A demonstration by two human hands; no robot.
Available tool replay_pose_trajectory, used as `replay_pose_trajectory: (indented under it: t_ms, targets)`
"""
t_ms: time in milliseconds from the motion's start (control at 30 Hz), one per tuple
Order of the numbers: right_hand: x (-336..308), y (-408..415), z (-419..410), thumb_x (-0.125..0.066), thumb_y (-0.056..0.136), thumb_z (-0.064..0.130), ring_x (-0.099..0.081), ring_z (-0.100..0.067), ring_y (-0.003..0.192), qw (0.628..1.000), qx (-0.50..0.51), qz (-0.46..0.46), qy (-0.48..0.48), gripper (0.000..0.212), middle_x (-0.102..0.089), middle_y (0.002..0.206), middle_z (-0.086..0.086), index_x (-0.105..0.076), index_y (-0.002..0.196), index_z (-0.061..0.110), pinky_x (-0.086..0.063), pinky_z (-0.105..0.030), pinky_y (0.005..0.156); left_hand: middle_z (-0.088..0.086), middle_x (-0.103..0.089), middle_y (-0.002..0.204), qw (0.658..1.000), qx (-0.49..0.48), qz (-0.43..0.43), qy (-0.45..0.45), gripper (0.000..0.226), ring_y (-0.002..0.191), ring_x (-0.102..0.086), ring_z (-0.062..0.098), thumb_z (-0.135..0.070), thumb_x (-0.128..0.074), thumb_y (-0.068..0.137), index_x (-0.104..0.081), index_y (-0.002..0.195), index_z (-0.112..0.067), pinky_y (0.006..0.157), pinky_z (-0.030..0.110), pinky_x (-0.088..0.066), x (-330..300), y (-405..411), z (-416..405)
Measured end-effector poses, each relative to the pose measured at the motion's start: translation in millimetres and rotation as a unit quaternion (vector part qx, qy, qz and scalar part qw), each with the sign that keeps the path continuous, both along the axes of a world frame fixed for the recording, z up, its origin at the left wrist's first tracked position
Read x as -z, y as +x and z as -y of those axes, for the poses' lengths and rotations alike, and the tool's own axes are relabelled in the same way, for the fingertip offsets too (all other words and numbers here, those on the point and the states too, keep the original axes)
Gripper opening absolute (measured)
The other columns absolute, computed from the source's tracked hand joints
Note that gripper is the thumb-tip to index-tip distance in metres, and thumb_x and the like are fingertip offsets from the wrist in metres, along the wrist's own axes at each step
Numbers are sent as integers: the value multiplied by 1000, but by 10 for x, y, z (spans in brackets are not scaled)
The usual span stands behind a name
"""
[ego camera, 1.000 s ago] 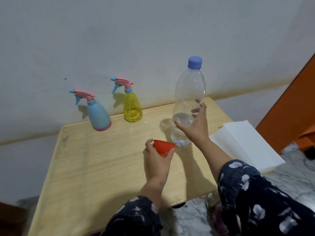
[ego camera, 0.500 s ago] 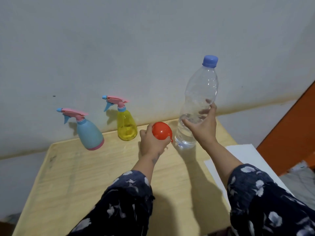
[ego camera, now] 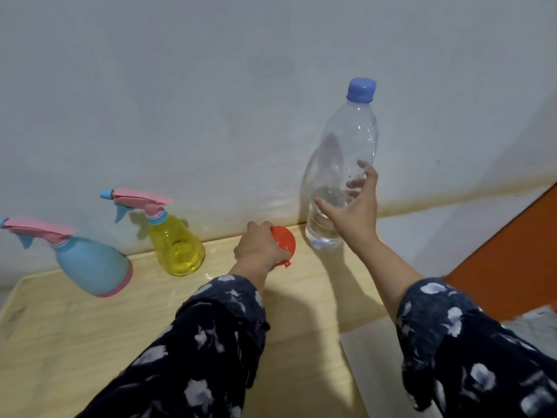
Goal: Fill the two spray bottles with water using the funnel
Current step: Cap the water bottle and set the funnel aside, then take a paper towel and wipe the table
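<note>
I am gripping the orange funnel [ego camera: 283, 244] in my left hand [ego camera: 259, 248], fingers curled round it, near the back of the wooden table [ego camera: 90, 342] between the yellow spray bottle [ego camera: 176, 244] and the clear water bottle [ego camera: 340, 164]. My right hand [ego camera: 354, 211] is wrapping thumb and fingers around the lower part of that blue-capped bottle, which is standing upright with a little water at its bottom. The blue spray bottle [ego camera: 90, 267] is sitting left of the yellow one, both with trigger heads on.

No legible text, label, brand, number or sign can be read on any item in the frame, the clear water bottle [ego camera: 343, 164] at right included.
</note>
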State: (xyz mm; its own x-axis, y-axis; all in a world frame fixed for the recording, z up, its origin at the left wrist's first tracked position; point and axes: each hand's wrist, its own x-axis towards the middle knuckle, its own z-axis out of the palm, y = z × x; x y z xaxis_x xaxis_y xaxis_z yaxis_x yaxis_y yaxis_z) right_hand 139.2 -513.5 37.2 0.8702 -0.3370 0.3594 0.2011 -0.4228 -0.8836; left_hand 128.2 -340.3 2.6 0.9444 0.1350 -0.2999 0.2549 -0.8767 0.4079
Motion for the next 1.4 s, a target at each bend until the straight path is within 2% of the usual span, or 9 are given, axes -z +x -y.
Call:
replay_pose_trajectory:
  t_ms: [133, 433, 600, 800, 900, 1000, 1067, 1267, 1400]
  targets:
    - [54, 104, 20, -85, 61, 23, -55, -21, 100, 1000, -4, -3, 11, 92, -48, 109, -3, -31, 134, 33, -51, -33, 89, -1, -47, 124, 999, -9, 10, 35, 76, 110, -56, 25, -51, -79, 66, -45, 130, -28, 90, 43, -47, 75, 69, 48]
    - [72, 217, 99, -86, 62, 25, -53, -19, 105, 999, -37, -8, 0, 96, -46, 116, -2, -28, 138, 31, -49, -26, 92, 0, -50, 131, 997, -31, 45, 57, 73, 119, -53, 26, -54, -70, 76, -40, 136, -25, 94, 44, -40, 249, 113, 144]
    - [93, 203, 115, -89, 61, 27, -49, -17, 112, 998, -60, -33, -18, 109, -41, 125, -4, -20, 145, 25, -44, -23, 97, 1, -48, 135, 997, -29, 42, 55, 81, 122, -51, 27, -57, -72, 75, -35, 140, -24, 96, 46, -40, 259, 88, 153]
    - [27, 111, 222, -89, 59, 33, -39, -23, 131, 987, -72, -144, -27, 119, -36, 138, -5, -11, 149, 31, -36, -44, 111, 2, -47, 135, 998, -23, 53, 40, 80, 120, -51, 26, -50, -74, 77, -35, 140, -20, 95, 44, -46, 160, -105, 135]
    - [-5, -123, 339, -83, 70, 27, -33, -28, 136, 965, -70, -239, -87, 103, -36, 143, -11, -18, 149, 25, -33, -45, 111, 3, -50, 130, 996, -25, 66, 45, 67, 115, -54, 27, -45, -70, 82, -39, 134, -17, 92, 43, -48, 94, -291, 147]
    - [-46, -503, 493, -75, 79, 33, -38, -30, 133, 925, -114, -322, -166, 72, -43, 142, -11, -40, 140, 23, -38, -46, 108, 3, -54, 126, 998, 9, 50, 36, 53, 111, -56, 26, -38, -63, 88, -43, 131, -16, 90, 42, -49, 39, -534, 183]
    - [-100, -830, 575, -72, 82, 37, -41, -28, 131, 904, -135, -354, -199, 64, -45, 142, -9, -44, 137, 23, -40, -44, 106, 1, -56, 123, 998, 51, 34, 33, 42, 109, -57, 25, -36, -59, 89, -48, 126, -18, 89, 41, -50, 19, -735, 240]
    - [-222, -1897, 780, -64, 88, 34, -49, -24, 124, 892, -107, -362, -249, 52, -47, 137, -9, -48, 136, 22, -38, -31, 99, 0, -53, 128, 990, 142, 15, -8, 39, 115, -53, 24, -36, -55, 90, -52, 126, -21, 93, 40, -48, 93, -1426, 491]
    - [-176, -2498, 966, -60, 92, 30, -48, -23, 126, 897, -57, -339, -278, 41, -51, 137, -7, -54, 131, 19, -36, -30, 100, -1, -49, 131, 984, 175, 12, -10, 41, 119, -49, 24, -39, -54, 90, -52, 129, -24, 93, 41, -48, 227, -1774, 664]
